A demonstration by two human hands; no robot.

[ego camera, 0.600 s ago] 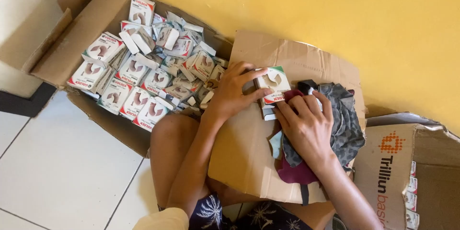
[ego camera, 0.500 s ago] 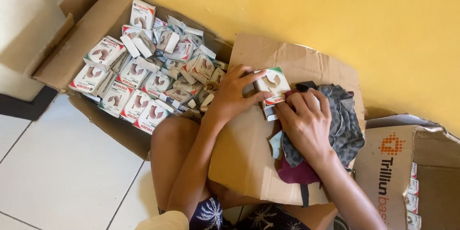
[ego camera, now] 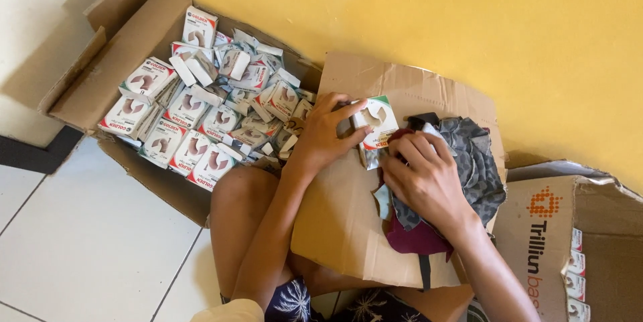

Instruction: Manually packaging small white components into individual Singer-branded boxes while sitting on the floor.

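Small white box in left hand now turned more upright, right hand fingers curled closer at its 5 o'clock.

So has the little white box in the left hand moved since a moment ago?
No. The small box sits where it was on the cardboard sheet, gripped by the left hand.

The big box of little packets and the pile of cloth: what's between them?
In the head view, the left hand holding a small white packet over a cardboard sheet lies between them.
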